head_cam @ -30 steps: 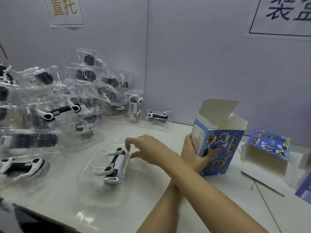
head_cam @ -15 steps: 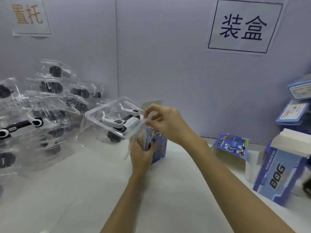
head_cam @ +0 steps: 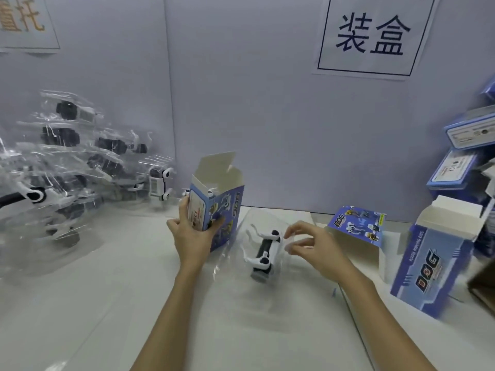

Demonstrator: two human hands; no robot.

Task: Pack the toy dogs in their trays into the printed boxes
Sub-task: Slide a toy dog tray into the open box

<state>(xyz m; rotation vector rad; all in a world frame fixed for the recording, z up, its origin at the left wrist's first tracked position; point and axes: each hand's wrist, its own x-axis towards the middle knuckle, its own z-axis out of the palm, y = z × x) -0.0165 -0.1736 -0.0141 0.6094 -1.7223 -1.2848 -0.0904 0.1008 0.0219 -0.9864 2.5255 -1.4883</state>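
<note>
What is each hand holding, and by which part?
Left hand grips the open printed box round its lower end; right hand pinches the clear tray by its right edge.

Clear glossy plastic tray (head_cam: 288, 253) beside the blue printed cardboard box (head_cam: 225, 218); its inner flaps matt white; smooth white tabletop (head_cam: 107, 303) beneath.

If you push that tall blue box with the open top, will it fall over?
Probably, quite easily. The blue box stands tall on a narrow end, and the left hand grips it. It looks like thin card and seems empty, so likely light; the raised flaps would bend.
</note>
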